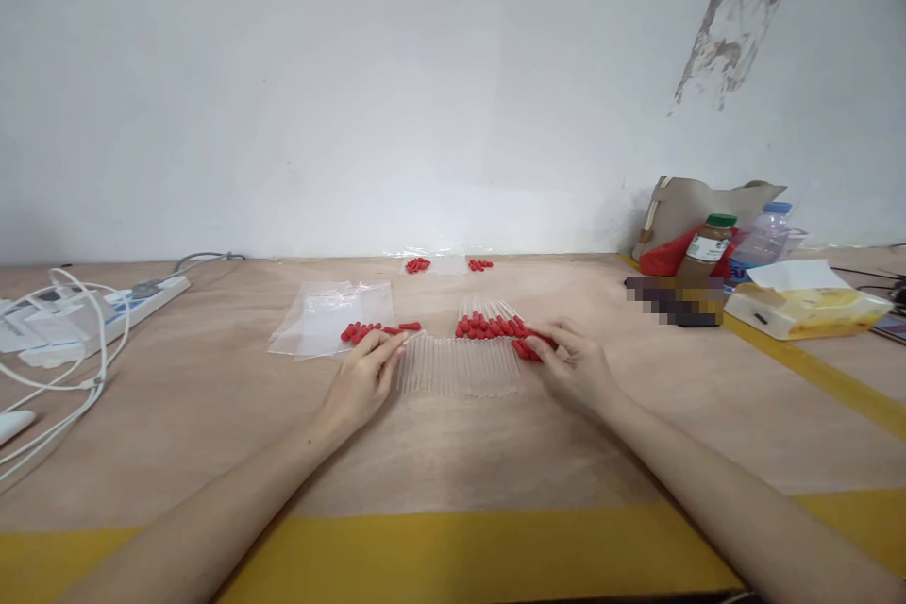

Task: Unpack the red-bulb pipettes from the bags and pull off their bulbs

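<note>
A row of clear glass tubes [459,366] lies side by side on the wooden table [212,415]. Some of the tubes carry red rubber caps [488,326] at their far ends. My left hand [364,379] rests at the row's left end, fingers stretched out and touching the tubes, just below a small pile of loose red caps [368,331]. My right hand [575,363] is at the row's right end, fingers curled around red-capped pieces [528,349] there.
Clear plastic bags [332,313] lie left of the tubes. Two more small bags with red caps [445,263] sit by the wall. A power strip with white cables [92,321] is far left. A tissue pack [807,302], bottles [708,250] and a bag [697,208] stand at right.
</note>
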`<action>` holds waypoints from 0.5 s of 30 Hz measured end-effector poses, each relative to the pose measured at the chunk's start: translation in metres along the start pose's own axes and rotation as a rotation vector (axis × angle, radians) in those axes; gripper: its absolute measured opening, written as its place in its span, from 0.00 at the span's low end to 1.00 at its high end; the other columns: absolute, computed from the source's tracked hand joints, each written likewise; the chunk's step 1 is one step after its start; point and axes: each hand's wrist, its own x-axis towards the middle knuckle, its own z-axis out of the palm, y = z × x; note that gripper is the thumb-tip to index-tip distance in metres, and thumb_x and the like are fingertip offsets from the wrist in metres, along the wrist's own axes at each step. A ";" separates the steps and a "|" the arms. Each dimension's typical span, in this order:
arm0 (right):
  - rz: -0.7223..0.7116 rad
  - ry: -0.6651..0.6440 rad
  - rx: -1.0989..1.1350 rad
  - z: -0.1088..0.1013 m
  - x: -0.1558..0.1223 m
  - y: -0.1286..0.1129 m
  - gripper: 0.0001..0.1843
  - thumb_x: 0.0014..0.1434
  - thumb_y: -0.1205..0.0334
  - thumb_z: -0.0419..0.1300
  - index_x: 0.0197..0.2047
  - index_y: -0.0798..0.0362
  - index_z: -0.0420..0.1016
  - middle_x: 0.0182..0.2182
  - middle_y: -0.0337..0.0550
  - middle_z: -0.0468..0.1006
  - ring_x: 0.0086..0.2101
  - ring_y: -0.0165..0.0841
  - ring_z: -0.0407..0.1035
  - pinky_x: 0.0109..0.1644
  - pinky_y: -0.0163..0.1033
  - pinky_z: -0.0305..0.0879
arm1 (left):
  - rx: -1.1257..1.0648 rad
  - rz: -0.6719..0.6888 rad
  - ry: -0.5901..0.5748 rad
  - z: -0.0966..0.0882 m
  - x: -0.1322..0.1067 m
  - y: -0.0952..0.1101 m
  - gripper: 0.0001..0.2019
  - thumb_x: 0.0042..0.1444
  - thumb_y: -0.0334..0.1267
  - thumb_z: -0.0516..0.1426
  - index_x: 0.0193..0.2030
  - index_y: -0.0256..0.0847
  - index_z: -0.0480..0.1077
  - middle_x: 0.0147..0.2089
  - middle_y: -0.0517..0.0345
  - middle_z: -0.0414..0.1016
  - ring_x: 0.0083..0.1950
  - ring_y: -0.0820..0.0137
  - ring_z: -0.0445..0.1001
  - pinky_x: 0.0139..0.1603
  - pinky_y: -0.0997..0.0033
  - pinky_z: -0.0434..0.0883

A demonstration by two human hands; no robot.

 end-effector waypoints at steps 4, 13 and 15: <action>0.209 0.105 0.028 -0.003 0.012 0.015 0.16 0.55 0.57 0.52 0.44 0.55 0.73 0.35 0.47 0.71 0.35 0.32 0.67 0.37 0.37 0.66 | 0.063 -0.031 -0.025 0.007 0.004 -0.005 0.17 0.59 0.28 0.44 0.53 0.39 0.64 0.34 0.56 0.62 0.37 0.70 0.65 0.41 0.70 0.67; 0.251 -0.022 -0.131 -0.003 0.012 0.028 0.13 0.50 0.53 0.59 0.33 0.52 0.75 0.29 0.42 0.76 0.31 0.33 0.68 0.36 0.38 0.63 | 0.135 0.078 -0.034 0.015 0.009 -0.015 0.11 0.57 0.29 0.47 0.44 0.40 0.66 0.36 0.55 0.67 0.37 0.70 0.68 0.38 0.72 0.68; 0.189 -0.057 -0.199 -0.003 0.013 0.027 0.12 0.51 0.54 0.58 0.34 0.51 0.76 0.31 0.41 0.77 0.34 0.34 0.68 0.40 0.39 0.62 | 0.096 0.095 -0.055 0.015 0.008 -0.011 0.10 0.57 0.29 0.47 0.41 0.39 0.67 0.37 0.55 0.68 0.37 0.71 0.69 0.37 0.72 0.68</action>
